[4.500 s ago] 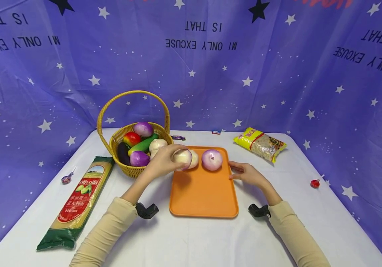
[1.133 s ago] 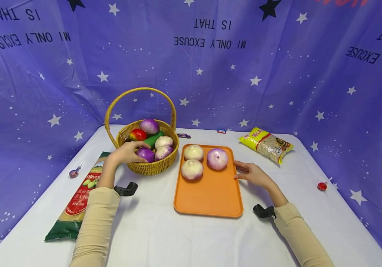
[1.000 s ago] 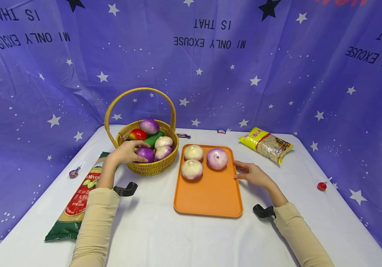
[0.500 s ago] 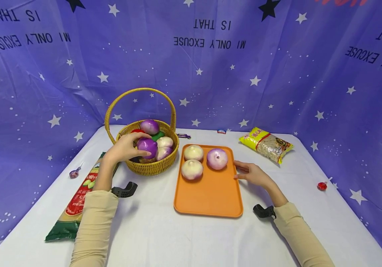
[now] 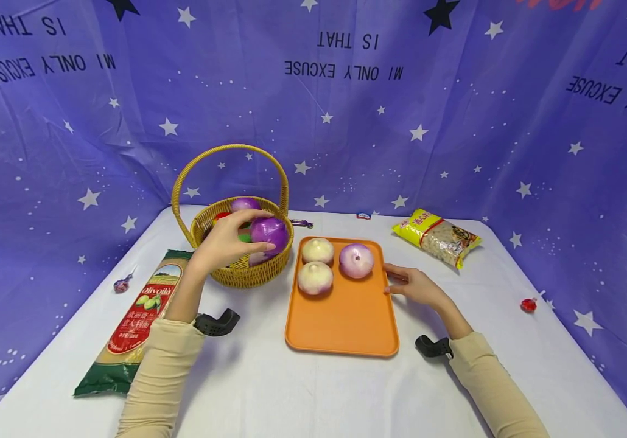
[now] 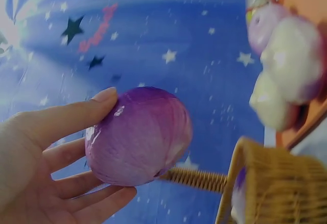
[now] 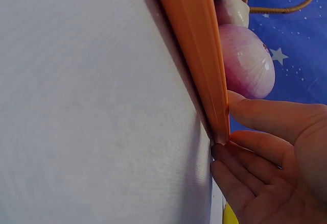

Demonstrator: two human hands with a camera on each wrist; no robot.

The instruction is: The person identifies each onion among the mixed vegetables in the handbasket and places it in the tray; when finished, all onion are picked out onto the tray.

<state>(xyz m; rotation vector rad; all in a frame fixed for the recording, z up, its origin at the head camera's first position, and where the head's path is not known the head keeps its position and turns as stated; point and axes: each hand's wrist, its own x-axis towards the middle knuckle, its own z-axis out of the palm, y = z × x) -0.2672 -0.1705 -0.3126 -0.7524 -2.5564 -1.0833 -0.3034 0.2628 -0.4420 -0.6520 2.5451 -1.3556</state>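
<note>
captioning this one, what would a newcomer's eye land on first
Probably the bright orange tray in the middle of the white table, with three onions towards its far end. Next, the glossy purple onion held in the left grip at the tall-handled wicker basket, left of the tray.

Head view: you get bright, even light, soft shadows on the smooth white tablecloth (image 5: pixel 291 395). Left wrist: glare washes the upper left of your star-printed blue fabric backdrop (image 6: pixel 168 30); the yellow-brown woven basket (image 6: pixel 286 183) blurs. Right wrist: dimmer, shadow edging the flat orange tray (image 7: pixel 199 40).
</note>
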